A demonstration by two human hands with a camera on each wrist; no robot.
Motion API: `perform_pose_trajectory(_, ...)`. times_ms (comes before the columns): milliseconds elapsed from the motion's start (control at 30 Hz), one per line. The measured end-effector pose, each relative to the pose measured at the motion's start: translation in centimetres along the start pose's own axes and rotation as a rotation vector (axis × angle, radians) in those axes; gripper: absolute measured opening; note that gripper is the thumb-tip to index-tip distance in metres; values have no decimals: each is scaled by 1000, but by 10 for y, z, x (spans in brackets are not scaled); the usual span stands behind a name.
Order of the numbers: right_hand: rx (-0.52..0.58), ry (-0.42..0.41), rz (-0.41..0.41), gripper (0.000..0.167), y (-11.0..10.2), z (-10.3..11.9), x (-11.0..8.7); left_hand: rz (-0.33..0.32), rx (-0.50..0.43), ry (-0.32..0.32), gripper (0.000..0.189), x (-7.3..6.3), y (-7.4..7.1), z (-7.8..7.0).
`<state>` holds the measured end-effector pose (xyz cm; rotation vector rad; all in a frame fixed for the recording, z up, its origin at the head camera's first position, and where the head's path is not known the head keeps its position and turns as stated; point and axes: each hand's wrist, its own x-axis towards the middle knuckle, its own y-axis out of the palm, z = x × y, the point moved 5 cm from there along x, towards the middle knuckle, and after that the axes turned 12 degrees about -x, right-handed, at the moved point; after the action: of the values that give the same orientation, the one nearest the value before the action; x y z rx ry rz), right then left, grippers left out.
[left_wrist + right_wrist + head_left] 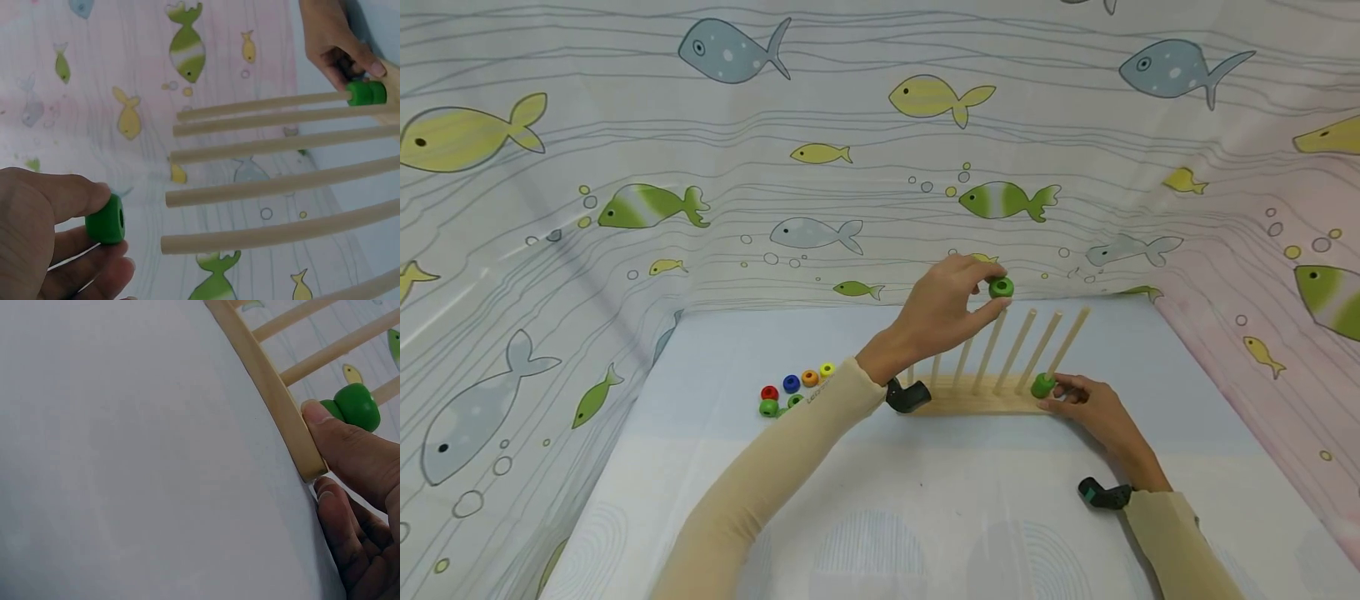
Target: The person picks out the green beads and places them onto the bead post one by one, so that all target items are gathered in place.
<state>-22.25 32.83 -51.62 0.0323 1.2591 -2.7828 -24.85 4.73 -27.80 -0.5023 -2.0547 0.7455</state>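
Observation:
My left hand (pixel 942 307) pinches a green bead (pixel 1001 287) between thumb and fingers, above the tops of the pegs. In the left wrist view the hole of this bead (pixel 106 220) faces the peg ends, with a gap between. The wooden peg rack (pixel 977 405) has several upright pegs along one base. Two green beads (pixel 353 407) sit stacked at the bottom of its rightmost peg. Beside them, my right hand (pixel 1093 410) grips the right end of the base, thumb (pixel 340 437) close against the lower bead and fingers around the end.
Left of the rack lie loose beads: a red one (pixel 769 392), a blue one (pixel 791 383), an orange one (pixel 809 378), a yellow one (pixel 827 369) and green ones (pixel 768 408). My left sleeve (pixel 790 467) partly covers them. A fish-patterned sheet (pixel 737 275) rises behind the table.

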Motion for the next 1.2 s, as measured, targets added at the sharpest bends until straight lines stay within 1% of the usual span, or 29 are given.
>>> perform_pose_trajectory(167,-1,2,-4,74,-1,-2,0,17,17,17,32,9,9,-7)
perform_pose_trajectory(367,4,-5,-4,72,-2,-2,1,61,23,3,33,20,19,-14)
perform_pose_trajectory(600,-2,-8,6,71,-2,-3,1,98,59,-23,37,31,35,-16)
perform_pose_trajectory(733,13,-13,6,71,-2,-2,1,124,66,-39,39,36,45,-18)
perform_pose_trajectory(933,19,-8,5,71,-1,-1,1,162,62,-55,36,43,60,-20)
perform_pose_trajectory(1200,10,3,8,73,0,-1,1,183,45,-60,36,49,76,-23)
